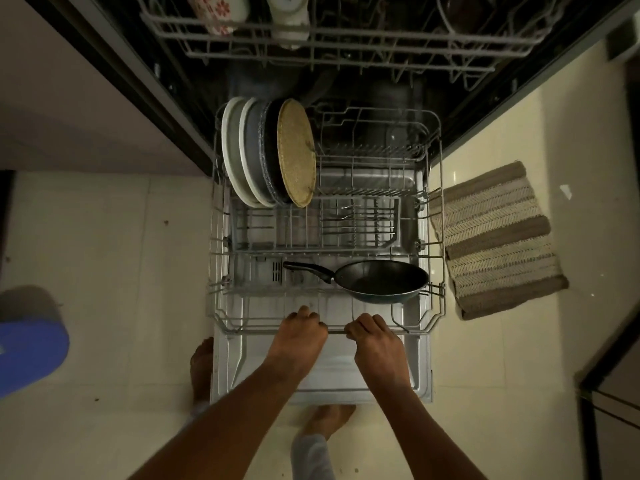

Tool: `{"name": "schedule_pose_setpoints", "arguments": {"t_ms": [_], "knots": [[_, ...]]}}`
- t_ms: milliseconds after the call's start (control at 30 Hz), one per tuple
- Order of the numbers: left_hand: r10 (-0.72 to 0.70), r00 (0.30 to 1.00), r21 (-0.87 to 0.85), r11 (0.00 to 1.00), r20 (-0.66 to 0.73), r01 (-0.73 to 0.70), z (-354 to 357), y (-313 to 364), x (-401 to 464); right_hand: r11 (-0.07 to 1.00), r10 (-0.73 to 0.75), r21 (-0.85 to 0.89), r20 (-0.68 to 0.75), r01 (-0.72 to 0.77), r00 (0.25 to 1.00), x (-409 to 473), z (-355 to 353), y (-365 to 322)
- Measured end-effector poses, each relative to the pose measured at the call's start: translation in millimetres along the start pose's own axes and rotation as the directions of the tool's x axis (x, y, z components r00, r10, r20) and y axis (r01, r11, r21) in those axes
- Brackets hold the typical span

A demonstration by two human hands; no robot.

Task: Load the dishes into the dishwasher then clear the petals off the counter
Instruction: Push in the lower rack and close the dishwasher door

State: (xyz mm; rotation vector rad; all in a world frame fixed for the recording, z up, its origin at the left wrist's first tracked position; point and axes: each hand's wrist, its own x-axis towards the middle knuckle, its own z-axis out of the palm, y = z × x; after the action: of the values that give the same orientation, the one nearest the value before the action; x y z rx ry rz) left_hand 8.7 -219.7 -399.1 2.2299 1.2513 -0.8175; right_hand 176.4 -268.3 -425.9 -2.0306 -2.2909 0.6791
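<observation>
Dishes, lower rack (221,317): grey wire basket, drawn out over the open dishwasher door (322,382), a dull metal panel

- Plates (242,150): round, white and dark grey, standing on edge at the rack's far left; a round woven tan mat (296,152) leans against them
- Frying pan (381,280): black, shallow, long straight handle pointing left, lying tilted near the front right of the rack
- Upper rack (346,46): wire, partly in view above; I make out a white cup with red flowers (218,12) and a pale container (289,26)
- Left hand (301,336) and right hand (375,341): side by side, knuckles up, fingers of each curled over the rack's front rail, forearms reaching forward
- Floor: cream tiles; striped woven rug (498,237) to the right, blue bin (29,344) far left
- Room: middle of the rack holds bare tines between plates and pan
</observation>
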Motion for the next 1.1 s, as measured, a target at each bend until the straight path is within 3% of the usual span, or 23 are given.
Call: {"name": "schedule_pose_setpoints", "arguments": {"t_ms": [367, 500, 700, 867, 1100], "knots": [[-0.039, 0.974, -0.087, 0.996, -0.222, 0.020, -8, -19, 19, 1.000, 0.028, -0.015, -0.020, -0.028, 0.999, 49, -20, -1], [0.020, 0.945, -0.109, 0.992, -0.325, -0.059, -4, -31, 27, 0.996, 0.084, -0.005, -0.049, -0.084, 0.995, 69, -32, -5], [0.024, 0.949, -0.088, 0.995, -0.316, -0.054, -5, -36, 31, 0.994, 0.106, 0.031, -0.088, -0.103, 0.990, 101, -42, -8], [-0.009, 0.896, -0.118, 0.992, -0.444, -0.049, -16, -39, 46, 0.992, 0.124, 0.020, -0.116, -0.123, 0.985, 132, -53, -8], [-0.083, 0.880, -0.227, 0.973, -0.467, -0.028, -35, -58, 79, 0.995, 0.089, -0.040, -0.141, -0.096, 0.986, 178, -70, -8]]}}
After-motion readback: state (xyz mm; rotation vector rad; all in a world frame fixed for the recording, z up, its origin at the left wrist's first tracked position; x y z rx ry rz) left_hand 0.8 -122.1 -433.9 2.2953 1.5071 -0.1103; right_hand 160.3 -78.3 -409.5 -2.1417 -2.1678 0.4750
